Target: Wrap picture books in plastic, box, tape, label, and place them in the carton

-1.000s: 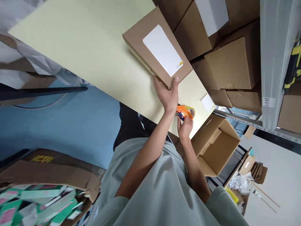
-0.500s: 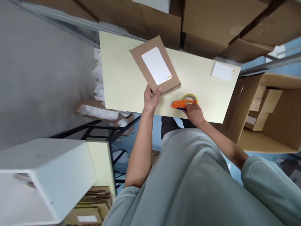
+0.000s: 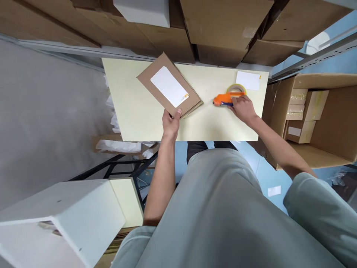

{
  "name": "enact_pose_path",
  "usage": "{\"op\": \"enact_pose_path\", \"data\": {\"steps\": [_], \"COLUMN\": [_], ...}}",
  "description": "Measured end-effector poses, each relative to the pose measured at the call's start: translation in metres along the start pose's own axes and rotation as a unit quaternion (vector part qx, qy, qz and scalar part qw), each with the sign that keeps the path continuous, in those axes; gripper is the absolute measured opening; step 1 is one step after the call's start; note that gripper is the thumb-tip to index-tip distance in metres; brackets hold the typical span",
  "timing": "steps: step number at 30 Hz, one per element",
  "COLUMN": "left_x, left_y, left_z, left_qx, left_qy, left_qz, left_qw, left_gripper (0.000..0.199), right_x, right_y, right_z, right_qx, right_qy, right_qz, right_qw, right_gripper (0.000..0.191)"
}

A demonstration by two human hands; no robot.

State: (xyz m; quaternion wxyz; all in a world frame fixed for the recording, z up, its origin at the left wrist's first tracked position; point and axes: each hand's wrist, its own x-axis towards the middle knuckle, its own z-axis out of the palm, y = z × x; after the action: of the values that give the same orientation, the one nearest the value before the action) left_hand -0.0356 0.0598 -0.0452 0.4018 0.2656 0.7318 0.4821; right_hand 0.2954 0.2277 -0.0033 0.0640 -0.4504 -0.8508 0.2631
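Note:
A flat brown cardboard parcel (image 3: pixel 153 71) with a white label (image 3: pixel 169 86) is tilted over the left half of the pale table (image 3: pixel 134 119). My left hand (image 3: pixel 171 124) grips its near corner, thumb on top. On the right, my right hand (image 3: pixel 243 108) is wrapped round the orange tape dispenser (image 3: pixel 222 99), which carries a roll of tape with a yellow rim (image 3: pixel 236 88). Beyond that hand, near the table's far right corner, lies a white label sheet (image 3: pixel 247 80).
Large cardboard boxes (image 3: pixel 223 22) line a shelf along the table's far edge. An open carton (image 3: pixel 334 123) with small boxes inside stands at the right. A white cabinet (image 3: pixel 92 212) is at the lower left, beside a black metal frame (image 3: pixel 111 163).
The view has shifted. My right hand has carried the orange dispenser away from the table's near edge, closer to the white sheet. My left hand still grips the parcel.

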Motion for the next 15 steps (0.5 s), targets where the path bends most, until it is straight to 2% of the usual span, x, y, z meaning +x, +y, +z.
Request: {"op": "enact_pose_path", "data": {"steps": [1,3,5,6,8,10,13,15], "left_x": [0.0,0.001,0.003,0.004,0.008,0.013,0.023,0.029], "left_y": [-0.001,-0.004,-0.006,-0.006,-0.005,-0.001,0.005,0.007], "left_z": [0.0,0.0,-0.004,-0.008,-0.023,-0.048,-0.091,-0.111], "left_qx": [-0.001,-0.004,-0.005,-0.002,0.006,0.017,0.054,0.115], "left_qy": [0.0,-0.002,-0.013,-0.021,-0.047,-0.08,-0.117,-0.1], "left_qz": [0.001,0.003,0.004,0.001,-0.009,-0.016,-0.017,-0.01], "left_qw": [1.0,1.0,1.0,1.0,0.999,0.997,0.992,0.988], "left_gripper": [0.096,0.095,0.091,0.089,0.082,0.077,0.078,0.07], "right_x": [0.019,0.051,0.07,0.074,0.073,0.064,0.042,0.025], "right_y": [-0.003,-0.013,-0.027,-0.034,-0.049,-0.065,-0.095,-0.12], "right_z": [0.003,0.008,0.009,0.009,0.007,0.009,0.026,0.045], "right_qx": [-0.017,-0.053,-0.106,-0.145,-0.229,-0.274,-0.266,-0.252], "right_qy": [-0.011,-0.039,-0.074,-0.098,-0.151,-0.192,-0.211,-0.215], "right_qz": [-0.003,-0.023,-0.054,-0.072,-0.111,-0.145,-0.187,-0.218], "right_qw": [1.0,0.998,0.99,0.982,0.955,0.931,0.922,0.918], "right_gripper": [0.082,0.059,0.036,0.032,0.034,0.04,0.038,0.043]}}
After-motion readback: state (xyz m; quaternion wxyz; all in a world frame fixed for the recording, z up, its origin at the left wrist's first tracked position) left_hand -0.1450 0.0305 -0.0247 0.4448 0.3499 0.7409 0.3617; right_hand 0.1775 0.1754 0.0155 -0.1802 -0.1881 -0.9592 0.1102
